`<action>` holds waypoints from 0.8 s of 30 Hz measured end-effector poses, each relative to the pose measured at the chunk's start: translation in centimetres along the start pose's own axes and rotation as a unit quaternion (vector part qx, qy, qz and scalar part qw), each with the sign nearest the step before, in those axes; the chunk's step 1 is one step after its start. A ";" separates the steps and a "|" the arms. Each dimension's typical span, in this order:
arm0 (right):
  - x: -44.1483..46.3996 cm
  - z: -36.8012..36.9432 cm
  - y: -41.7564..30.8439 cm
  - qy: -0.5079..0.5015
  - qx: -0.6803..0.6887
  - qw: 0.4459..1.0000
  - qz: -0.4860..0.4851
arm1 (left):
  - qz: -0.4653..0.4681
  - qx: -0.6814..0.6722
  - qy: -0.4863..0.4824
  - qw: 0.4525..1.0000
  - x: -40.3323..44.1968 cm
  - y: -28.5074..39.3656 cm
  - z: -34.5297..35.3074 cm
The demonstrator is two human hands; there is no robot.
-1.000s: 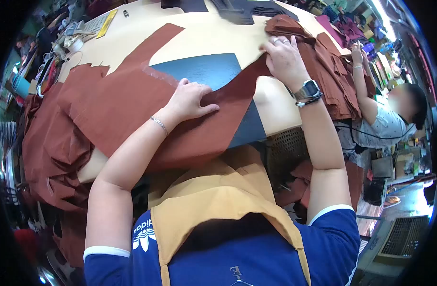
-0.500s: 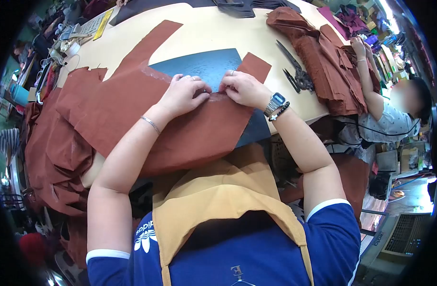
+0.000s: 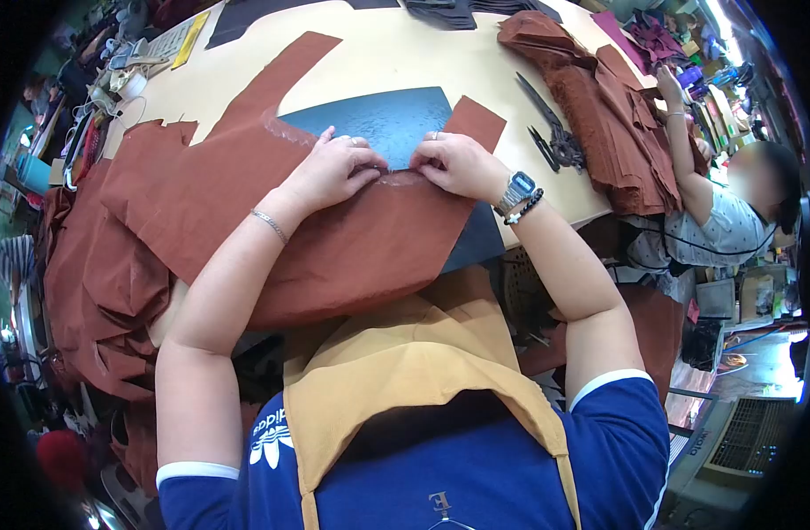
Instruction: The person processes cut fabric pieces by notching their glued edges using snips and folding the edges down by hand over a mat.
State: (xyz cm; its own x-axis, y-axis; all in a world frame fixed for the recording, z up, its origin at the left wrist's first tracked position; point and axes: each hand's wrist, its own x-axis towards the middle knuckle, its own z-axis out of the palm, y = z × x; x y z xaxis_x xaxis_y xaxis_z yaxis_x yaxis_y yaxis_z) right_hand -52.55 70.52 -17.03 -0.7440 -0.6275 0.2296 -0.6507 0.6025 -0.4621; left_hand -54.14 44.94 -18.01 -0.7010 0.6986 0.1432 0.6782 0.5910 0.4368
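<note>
A rust-brown fabric piece (image 3: 352, 256) lies in front of me, over a dark blue glossy sheet (image 3: 378, 124). My left hand (image 3: 343, 168) pinches the fabric's curved edge, thumb against fingers. Close by on the right, my right hand (image 3: 458, 166) pinches the same edge. A short stretch of that edge, whitish along its rim, shows between the two hands. Another whitish patch (image 3: 288, 132) marks the curve to the left of my left hand. The exact grip under the fingertips is hidden.
Large scissors (image 3: 551, 119) and small black snips (image 3: 543, 148) lie on the pale table (image 3: 405, 49) at right. More brown fabric is heaped left (image 3: 105, 283) and right (image 3: 599, 115). Dark pieces (image 3: 440, 11) lie at the back. A co-worker (image 3: 714, 212) sits at right, handling fabric.
My hands have moved slightly apart along the fabric edge, still pinching it. At right, the co-worker's hand has shifted a little.
</note>
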 end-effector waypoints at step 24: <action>-2.2 3.8 -5.4 0.052 -0.317 0.947 -0.010 | 0.182 0.169 0.092 0.964 -1.1 -2.4 0.3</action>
State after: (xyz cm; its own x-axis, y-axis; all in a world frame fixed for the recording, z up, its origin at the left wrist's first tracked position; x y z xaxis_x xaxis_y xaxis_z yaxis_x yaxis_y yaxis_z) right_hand -46.81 66.79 -18.31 -0.7199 -0.6095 0.3321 -0.6005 0.7868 0.1424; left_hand -54.96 42.87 -19.48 -0.4092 0.8196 0.4009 0.8979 0.4398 0.0174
